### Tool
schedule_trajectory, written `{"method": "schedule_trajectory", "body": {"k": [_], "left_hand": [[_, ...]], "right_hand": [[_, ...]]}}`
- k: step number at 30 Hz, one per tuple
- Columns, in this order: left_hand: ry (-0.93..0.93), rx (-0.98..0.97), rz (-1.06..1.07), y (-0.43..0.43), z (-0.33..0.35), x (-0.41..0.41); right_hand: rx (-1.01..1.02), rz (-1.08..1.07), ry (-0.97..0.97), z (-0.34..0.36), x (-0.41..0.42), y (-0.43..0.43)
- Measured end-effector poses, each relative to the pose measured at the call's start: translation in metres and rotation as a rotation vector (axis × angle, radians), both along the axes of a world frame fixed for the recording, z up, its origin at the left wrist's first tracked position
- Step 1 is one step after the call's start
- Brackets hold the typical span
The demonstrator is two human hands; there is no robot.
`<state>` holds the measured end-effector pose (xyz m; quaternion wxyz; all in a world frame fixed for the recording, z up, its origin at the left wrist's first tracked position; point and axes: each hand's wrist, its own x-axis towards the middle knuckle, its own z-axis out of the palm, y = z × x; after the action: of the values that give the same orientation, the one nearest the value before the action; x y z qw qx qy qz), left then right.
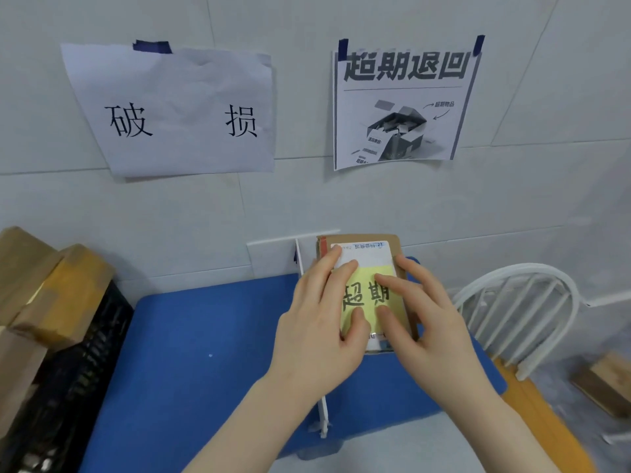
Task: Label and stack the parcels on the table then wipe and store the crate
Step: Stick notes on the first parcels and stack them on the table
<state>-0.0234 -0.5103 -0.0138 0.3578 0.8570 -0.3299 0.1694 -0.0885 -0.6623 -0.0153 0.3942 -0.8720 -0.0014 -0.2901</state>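
Your left hand (321,322) and right hand (432,324) lie flat, fingers extended, pressing the yellow label (362,297) onto the cardboard parcel (362,238). The parcel rests on the blue table (205,336), just right of the white divider (323,414).

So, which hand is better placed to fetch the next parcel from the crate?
Probably the left hand: the black crate stands on that side, the right hand lies farther from it.

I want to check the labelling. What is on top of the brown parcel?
On the parcel, a yellow note with two handwritten characters lies over a white shipping label. The left hand and right hand press it flat; their fingers cover the note's edges.
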Motion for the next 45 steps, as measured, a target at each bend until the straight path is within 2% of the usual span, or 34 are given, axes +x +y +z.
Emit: {"method": "schedule_trajectory", "body": {"k": [6, 11, 21, 26, 31, 37, 45], "left_hand": [[0.133, -0.002, 0.049, -0.038, -0.03, 0.04], [0.315, -0.008, 0.143, -0.079, -0.065, 0.082], [0.571, 0.088, 0.259, -0.117, -0.153, 0.148], [0.591, 0.15, 0.301, -0.117, -0.169, 0.165], [0.502, 0.29, 0.422, -0.123, -0.173, 0.18], [0.472, 0.341, 0.539, -0.131, -0.17, 0.198], [0.444, 0.391, 0.572, -0.137, -0.168, 0.209]], "right_hand": [[0.044, 0.037, 0.081, -0.034, 0.048, -0.038], [0.058, 0.11, 0.228, -0.07, 0.106, -0.078], [0.117, 0.24, 0.446, -0.174, 0.187, -0.111], [0.059, 0.286, 0.466, -0.194, 0.208, -0.108], [0.027, 0.302, 0.461, -0.193, 0.234, -0.103], [0.024, 0.302, 0.468, -0.191, 0.257, -0.102], [0.044, 0.269, 0.448, -0.19, 0.264, -0.096]]}}
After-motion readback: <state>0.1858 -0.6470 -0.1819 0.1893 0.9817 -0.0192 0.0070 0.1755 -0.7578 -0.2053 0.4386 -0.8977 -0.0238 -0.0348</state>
